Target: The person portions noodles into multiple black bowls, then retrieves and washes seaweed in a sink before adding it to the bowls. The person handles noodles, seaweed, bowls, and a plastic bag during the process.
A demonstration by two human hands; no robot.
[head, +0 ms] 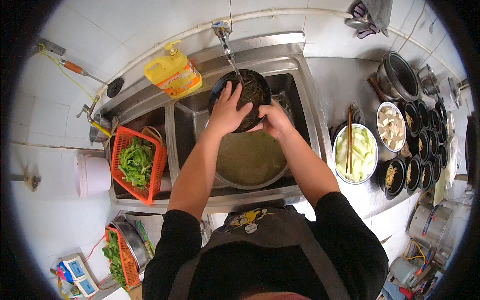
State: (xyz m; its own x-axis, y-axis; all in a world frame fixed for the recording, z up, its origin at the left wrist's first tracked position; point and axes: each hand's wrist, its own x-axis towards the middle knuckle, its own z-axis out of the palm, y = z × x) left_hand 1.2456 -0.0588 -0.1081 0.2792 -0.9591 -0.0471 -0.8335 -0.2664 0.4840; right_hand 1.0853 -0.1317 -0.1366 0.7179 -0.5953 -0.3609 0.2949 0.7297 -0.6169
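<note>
My right hand [276, 119] grips the near right rim of a black bowl [267, 84] held under the faucet [225, 39]. Water runs from the spout into the bowl, onto thin dark strands [253, 90] whose kind I cannot tell. My left hand [229, 112] lies across the bowl's left side, fingers spread over the strands; its fingertips partly cover them. Beneath the bowl, a large round metal basin [247, 183] of cloudy water sits in the stainless steel sink [311, 112]. Small green bits float in that water.
An orange plastic basket [159, 165] of leafy greens stands left, near a yellow pump jug [174, 73]. On the right counter are a bowl of pale green slices [356, 153] with chopsticks [349, 138], a bowl of tofu-like cubes [392, 125] and several black bowls [394, 178].
</note>
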